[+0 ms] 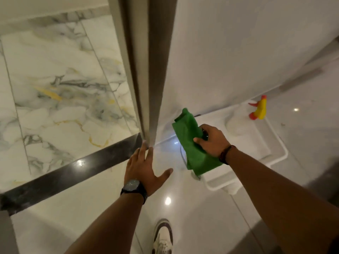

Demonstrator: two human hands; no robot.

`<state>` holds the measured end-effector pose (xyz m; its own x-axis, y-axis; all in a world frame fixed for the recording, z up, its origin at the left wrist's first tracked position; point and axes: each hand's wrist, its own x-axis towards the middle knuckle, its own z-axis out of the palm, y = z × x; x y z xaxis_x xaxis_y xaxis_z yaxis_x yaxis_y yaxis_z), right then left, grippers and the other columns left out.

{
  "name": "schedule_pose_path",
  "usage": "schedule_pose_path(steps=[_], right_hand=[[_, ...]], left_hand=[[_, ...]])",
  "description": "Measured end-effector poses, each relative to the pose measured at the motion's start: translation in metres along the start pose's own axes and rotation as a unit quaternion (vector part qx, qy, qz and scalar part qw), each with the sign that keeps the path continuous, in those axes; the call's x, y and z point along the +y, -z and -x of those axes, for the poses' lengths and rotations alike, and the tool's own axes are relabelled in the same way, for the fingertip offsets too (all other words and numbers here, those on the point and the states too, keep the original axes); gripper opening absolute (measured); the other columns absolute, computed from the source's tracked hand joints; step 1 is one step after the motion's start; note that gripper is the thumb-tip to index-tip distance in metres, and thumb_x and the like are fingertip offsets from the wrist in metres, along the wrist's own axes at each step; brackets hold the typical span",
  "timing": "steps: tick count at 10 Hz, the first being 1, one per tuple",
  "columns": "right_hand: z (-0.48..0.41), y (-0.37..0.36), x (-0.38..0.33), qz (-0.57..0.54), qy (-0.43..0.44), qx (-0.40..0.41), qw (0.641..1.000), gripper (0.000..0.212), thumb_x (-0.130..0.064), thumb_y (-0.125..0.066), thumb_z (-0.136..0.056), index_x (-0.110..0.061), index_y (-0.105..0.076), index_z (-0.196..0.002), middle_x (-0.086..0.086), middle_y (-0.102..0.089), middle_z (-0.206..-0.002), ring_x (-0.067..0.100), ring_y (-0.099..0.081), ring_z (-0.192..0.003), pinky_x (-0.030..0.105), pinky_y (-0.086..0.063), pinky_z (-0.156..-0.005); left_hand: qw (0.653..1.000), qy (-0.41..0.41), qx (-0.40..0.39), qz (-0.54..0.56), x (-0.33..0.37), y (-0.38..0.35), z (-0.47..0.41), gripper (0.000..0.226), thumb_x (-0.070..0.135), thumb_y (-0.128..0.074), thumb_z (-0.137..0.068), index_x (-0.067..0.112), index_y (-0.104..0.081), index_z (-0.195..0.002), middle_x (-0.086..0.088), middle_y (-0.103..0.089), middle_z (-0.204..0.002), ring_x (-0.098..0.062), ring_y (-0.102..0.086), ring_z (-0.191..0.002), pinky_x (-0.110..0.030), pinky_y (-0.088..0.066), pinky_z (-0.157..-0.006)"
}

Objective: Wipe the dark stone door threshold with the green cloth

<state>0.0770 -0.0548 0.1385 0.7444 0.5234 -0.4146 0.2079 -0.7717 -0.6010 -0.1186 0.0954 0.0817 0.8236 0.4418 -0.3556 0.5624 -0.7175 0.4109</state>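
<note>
The dark stone threshold runs diagonally across the floor from lower left up to the foot of the door edge. My left hand is spread flat, fingers apart, its fingertips touching the bottom of the door edge just past the threshold's right end. My right hand is held in the air to the right, gripping the green cloth, which hangs crumpled above the pale floor, well clear of the threshold.
A white tray or caddy lies on the floor at right, with a spray bottle with a yellow and red head in it. Marbled tiles lie beyond the threshold. My shoe is at the bottom.
</note>
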Motion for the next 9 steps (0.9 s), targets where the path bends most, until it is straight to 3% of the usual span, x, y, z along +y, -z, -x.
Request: schedule_pose_path(steps=[2, 3, 4, 5, 6, 7, 8, 9], right_hand=[[-0.036, 0.012, 0.069, -0.004, -0.053, 0.020, 0.998, 0.015, -0.020, -0.067, -0.082, -0.019, -0.055, -0.091, 0.010, -0.063, -0.093, 0.025, -0.055, -0.083, 0.031, -0.040, -0.073], [-0.047, -0.011, 0.124, -0.018, -0.098, 0.006, 0.995, 0.019, -0.019, -0.069, -0.080, -0.015, -0.059, -0.096, 0.014, -0.066, -0.100, 0.028, -0.056, -0.087, 0.032, -0.042, -0.077], [-0.048, -0.034, 0.174, 0.007, -0.163, -0.001, 0.987, 0.032, -0.021, -0.071, -0.079, -0.010, -0.058, -0.106, 0.020, -0.065, -0.109, 0.035, -0.059, -0.098, 0.035, -0.043, -0.083], [-0.043, -0.056, 0.198, 0.095, -0.123, 0.131, 0.979, 0.056, -0.030, -0.065, -0.082, -0.006, -0.042, -0.126, 0.028, -0.054, -0.120, 0.044, -0.050, -0.111, 0.047, -0.043, -0.091], [-0.038, -0.077, 0.199, 0.251, 0.005, 0.153, 0.956, 0.069, -0.044, -0.047, -0.088, -0.012, -0.019, -0.143, 0.024, -0.028, -0.148, 0.040, -0.024, -0.136, 0.054, -0.026, -0.109], [-0.039, -0.091, 0.195, 0.324, 0.012, 0.044, 0.945, 0.066, -0.052, -0.023, -0.093, -0.020, -0.004, -0.147, 0.012, -0.005, -0.158, 0.028, 0.002, -0.144, 0.052, -0.004, -0.116], [-0.038, -0.083, 0.173, 0.311, -0.007, 0.051, 0.949, 0.066, -0.055, -0.021, -0.092, -0.022, -0.006, -0.147, 0.010, -0.004, -0.158, 0.025, 0.002, -0.144, 0.051, -0.002, -0.116], [-0.036, -0.062, 0.145, 0.267, 0.000, 0.105, 0.958, 0.063, -0.049, -0.029, -0.093, -0.016, -0.019, -0.145, 0.014, -0.017, -0.156, 0.027, -0.010, -0.143, 0.050, -0.013, -0.115]], left_hand=[[0.997, 0.035, -0.005, 0.063, 0.070, -0.039, -0.056, 0.095, 0.066, -0.052, -0.082, 0.017, -0.011, -0.152, -0.004, -0.007, -0.162, -0.030, -0.012, -0.146, -0.044, -0.019, -0.115], [0.998, -0.018, -0.005, 0.053, 0.084, -0.069, -0.078, 0.094, 0.065, -0.053, -0.082, 0.016, -0.013, -0.152, -0.005, -0.005, -0.163, -0.028, -0.015, -0.144, -0.042, -0.020, -0.115], [0.994, -0.113, -0.007, -0.014, 0.094, -0.096, -0.090, 0.099, 0.068, -0.047, -0.082, 0.013, -0.005, -0.152, -0.005, 0.009, -0.162, -0.025, -0.001, -0.147, -0.040, -0.006, -0.117], [0.983, -0.156, -0.012, -0.099, 0.095, -0.121, -0.101, 0.102, 0.072, -0.040, -0.083, 0.009, 0.003, -0.152, -0.007, 0.016, -0.161, -0.026, 0.015, -0.146, -0.042, 0.003, -0.119], [0.979, -0.155, -0.021, -0.128, 0.091, -0.135, -0.102, 0.104, 0.072, -0.038, -0.083, 0.008, 0.005, -0.152, -0.008, 0.014, -0.161, -0.027, 0.017, -0.146, -0.043, 0.003, -0.119], [0.982, -0.154, -0.016, -0.104, 0.084, -0.127, -0.098, 0.106, 0.073, -0.042, -0.081, 0.009, 0.006, -0.151, -0.007, 0.012, -0.162, -0.026, 0.015, -0.147, -0.041, 0.004, -0.119], [0.984, -0.155, -0.003, -0.085, 0.066, -0.101, -0.084, 0.107, 0.075, -0.044, -0.079, 0.011, 0.002, -0.152, -0.008, 0.007, -0.162, -0.025, 0.009, -0.148, -0.037, 0.005, -0.116], [0.988, -0.119, 0.014, -0.102, 0.030, -0.069, -0.068, 0.105, 0.076, -0.042, -0.079, 0.010, -0.007, -0.152, -0.010, -0.003, -0.162, -0.027, 0.000, -0.148, -0.039, -0.001, -0.117]])
